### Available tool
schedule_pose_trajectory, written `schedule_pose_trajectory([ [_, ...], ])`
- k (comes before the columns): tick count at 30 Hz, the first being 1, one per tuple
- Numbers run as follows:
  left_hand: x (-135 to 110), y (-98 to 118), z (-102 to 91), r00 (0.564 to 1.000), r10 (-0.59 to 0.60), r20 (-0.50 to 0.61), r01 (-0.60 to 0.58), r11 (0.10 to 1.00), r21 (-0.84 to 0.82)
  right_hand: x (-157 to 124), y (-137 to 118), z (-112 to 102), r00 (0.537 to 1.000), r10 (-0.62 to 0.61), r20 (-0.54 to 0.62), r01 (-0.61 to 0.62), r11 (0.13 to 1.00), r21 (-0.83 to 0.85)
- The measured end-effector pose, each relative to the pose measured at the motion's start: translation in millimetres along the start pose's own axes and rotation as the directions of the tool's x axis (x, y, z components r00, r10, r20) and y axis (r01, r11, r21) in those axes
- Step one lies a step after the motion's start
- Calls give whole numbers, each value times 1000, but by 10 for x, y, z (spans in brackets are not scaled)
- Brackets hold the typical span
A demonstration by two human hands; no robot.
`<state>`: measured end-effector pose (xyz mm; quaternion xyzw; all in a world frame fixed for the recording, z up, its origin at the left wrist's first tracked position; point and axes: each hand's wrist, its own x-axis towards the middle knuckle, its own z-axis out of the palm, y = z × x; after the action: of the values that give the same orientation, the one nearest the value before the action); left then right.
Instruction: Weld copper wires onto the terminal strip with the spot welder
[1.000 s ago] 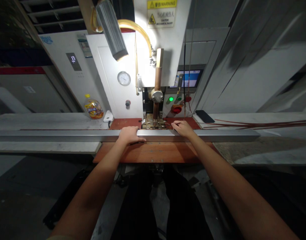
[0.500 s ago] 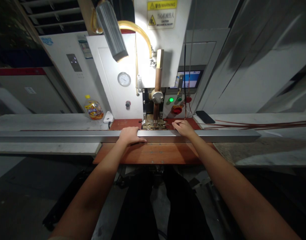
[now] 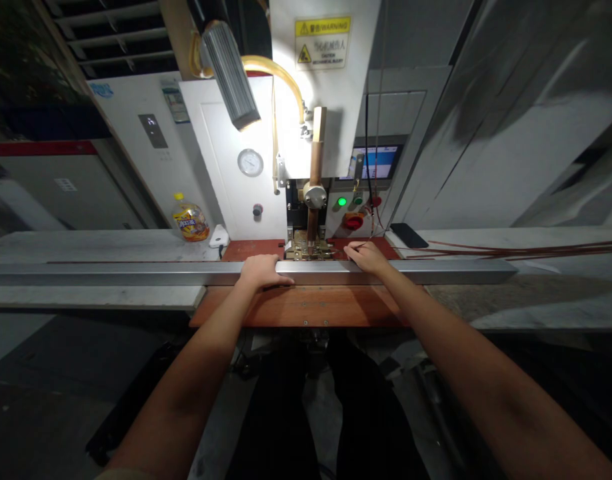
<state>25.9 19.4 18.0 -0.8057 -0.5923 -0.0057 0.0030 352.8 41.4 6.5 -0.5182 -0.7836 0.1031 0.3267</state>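
A long grey metal bar point(image 3: 316, 272) lies crosswise in front of the machine. My left hand point(image 3: 260, 271) is wrapped over it, fingers across the top and thumb along its front face. Closed in a pinch, my right hand point(image 3: 366, 256) rests at the bar's back edge, on what looks like a thin brown rod. The fingertips point toward the brass-coloured fixture point(image 3: 309, 247) under the machine's upright copper-coloured shaft point(image 3: 315, 163). Whatever lies behind the bar is mostly hidden.
Several thin brown rods point(image 3: 511, 251) and a black phone point(image 3: 409, 235) lie on the right bench. A yellow-capped bottle point(image 3: 191, 219) stands at left beside a white device point(image 3: 219, 236). Brown board point(image 3: 286, 310) fronts the machine; a lamp point(image 3: 231, 73) hangs above. A green button point(image 3: 342, 201) glows.
The camera view has shifted slightly. Both hands keep their places on and beside the metal bar.
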Motion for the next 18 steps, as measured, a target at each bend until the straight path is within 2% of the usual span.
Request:
schedule_pose_trajectory([
  [8,-7,8,-7,1000,-4,1,4,1000,-2,63,-64,47,996,-12,85,3,995,98],
  [14,-6,9,-7,1000,1,-5,-1,1000,1,140,-110,153,988,-12,154,2,998,63],
  [18,-1,2,9,1000,-6,-5,6,1000,2,190,-148,210,988,-30,152,22,999,49],
])
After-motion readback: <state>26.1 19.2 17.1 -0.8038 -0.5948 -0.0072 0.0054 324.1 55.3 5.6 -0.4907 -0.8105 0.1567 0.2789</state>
